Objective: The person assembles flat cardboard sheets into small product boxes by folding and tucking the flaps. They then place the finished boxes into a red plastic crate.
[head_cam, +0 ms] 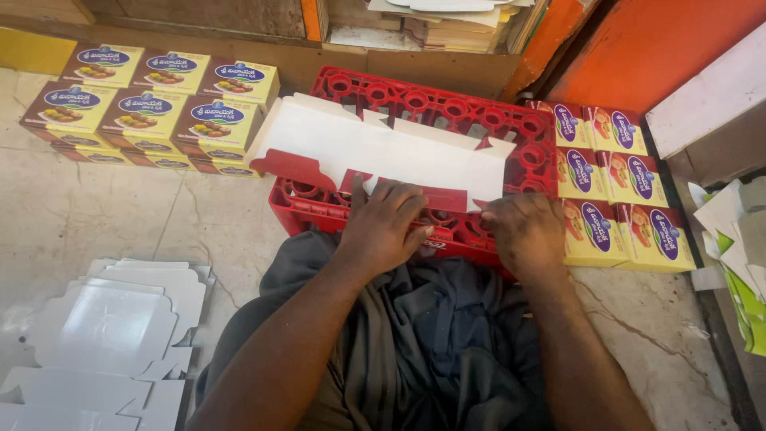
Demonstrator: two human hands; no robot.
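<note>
Marble floor [96, 215], with finished yellow-and-maroon boxes [144, 108] stacked on both sides of a red crate [447, 108]. From the head view, both hands press flat on an unfolded carton blank [375, 148] lying white side up on the crate: left hand [383, 223] and right hand [523, 231], fingers spread, clamped on nothing. Looks like the creasing step; I'd guess folding the flaps up needs a firm, even push.

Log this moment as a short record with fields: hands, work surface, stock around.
left hand: left hand pressing the near edge of a flat white die-cut cardboard box blank
right hand: right hand on the blank's right near corner
surface: red plastic bottle crate, under the blank
left stock: folded printed boxes; flat white blanks on the floor
right stock: yellow printed boxes
</note>
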